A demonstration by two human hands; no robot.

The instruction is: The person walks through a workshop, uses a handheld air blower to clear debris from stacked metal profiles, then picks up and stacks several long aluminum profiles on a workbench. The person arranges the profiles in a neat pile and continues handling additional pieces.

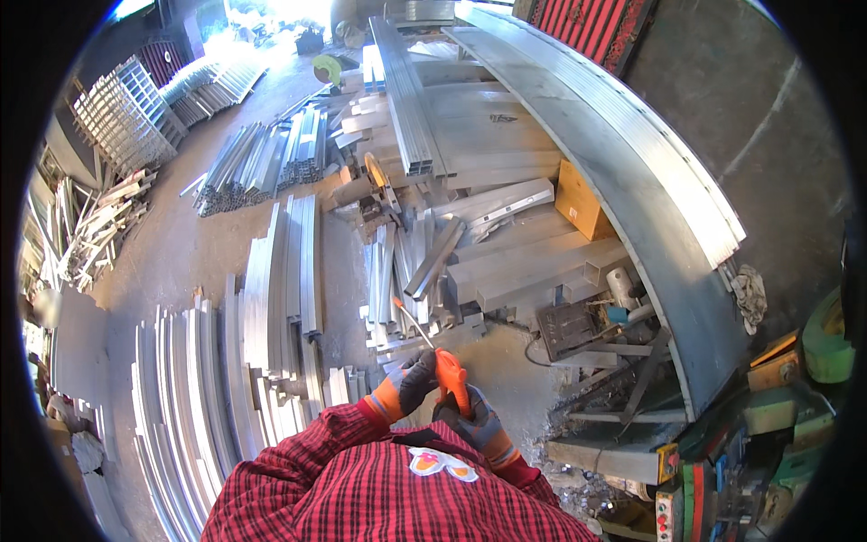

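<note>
Both my hands wear grey gloves with orange cuffs, below red plaid sleeves. My right hand [473, 417] grips the handle of an orange tool [452, 378] with a thin metal rod [414, 323] that points up and left. My left hand [405, 387] closes around the tool's front, just left of the orange body. The rod's tip hangs over a pile of short aluminium profiles [397, 271] on the floor in front of me.
Long aluminium profiles [271, 298] lie in rows on the floor at left, with more bundles [262, 163] farther back. A cardboard box [578, 203] sits on large profiles beside a long curved stack of metal sheets [632, 172]. Tools and clutter [750, 434] crowd the lower right.
</note>
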